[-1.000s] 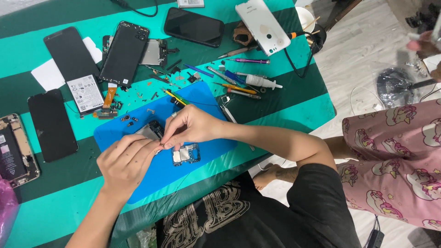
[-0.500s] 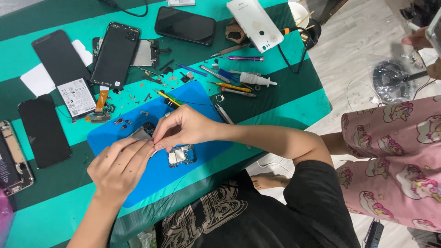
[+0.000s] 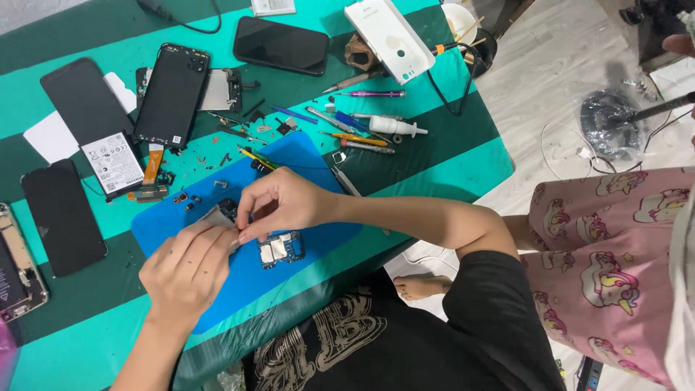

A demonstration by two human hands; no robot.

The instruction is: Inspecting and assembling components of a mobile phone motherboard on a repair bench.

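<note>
- Both hands meet over a blue work mat (image 3: 304, 166) on a bench (image 3: 449, 159) draped in green stripes.
- The left hand (image 3: 190, 269) curls closed around a small grey phone part (image 3: 217, 216), gripping its near edge.
- The right hand (image 3: 279, 203) pinches that same part from above, fingertips drawn tightly together.
- A bare circuit board (image 3: 281, 248) lies on the mat just beside the right hand.
- Dismantled phones (image 3: 172, 94), a battery (image 3: 112, 164), screwdrivers (image 3: 373, 93) and a white syringe (image 3: 394, 126) lie scattered beyond the mat.
</note>
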